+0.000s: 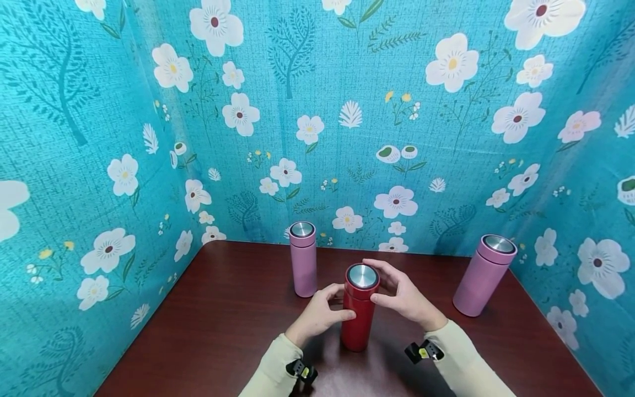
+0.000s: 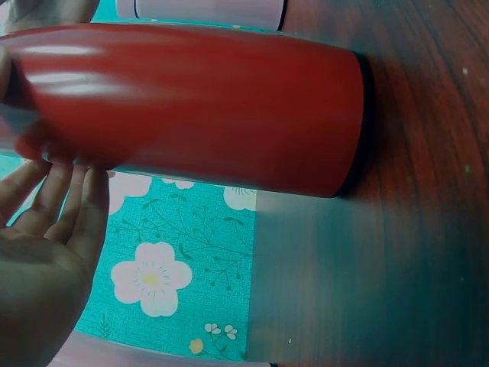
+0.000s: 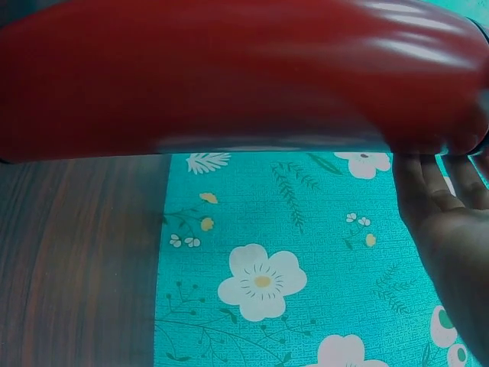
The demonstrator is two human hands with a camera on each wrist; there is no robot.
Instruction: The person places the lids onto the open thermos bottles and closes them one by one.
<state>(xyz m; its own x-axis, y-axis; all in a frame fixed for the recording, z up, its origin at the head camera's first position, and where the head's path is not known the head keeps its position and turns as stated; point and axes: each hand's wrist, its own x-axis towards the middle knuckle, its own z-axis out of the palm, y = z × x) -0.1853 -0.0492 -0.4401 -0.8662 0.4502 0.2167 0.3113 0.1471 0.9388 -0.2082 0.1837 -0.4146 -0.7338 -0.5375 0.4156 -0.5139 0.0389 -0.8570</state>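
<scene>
A red thermos flask [image 1: 357, 325] with a round silver lid top [image 1: 362, 276] stands nearly upright in front of me, between my hands. My left hand [image 1: 319, 317] holds its left side just under the lid seam, thumb in front and fingers behind. Higher up, my right hand [image 1: 404, 298] grips the lid section from the right, its thumb on the near side and a finger at the far rim. In the left wrist view the flask's body [image 2: 214, 107] runs down to a dark base close to the tabletop. The right wrist view shows right-hand fingers [image 3: 416, 183] against the flask's upper end.
One pink thermos flask [image 1: 303, 267] stands behind and left of the red one. Another pink flask [image 1: 481, 281] is at the right, near the back of the dark wooden table [image 1: 223, 331]. Blue-green flowered cloth [image 1: 307, 182] hangs around the table's back and sides.
</scene>
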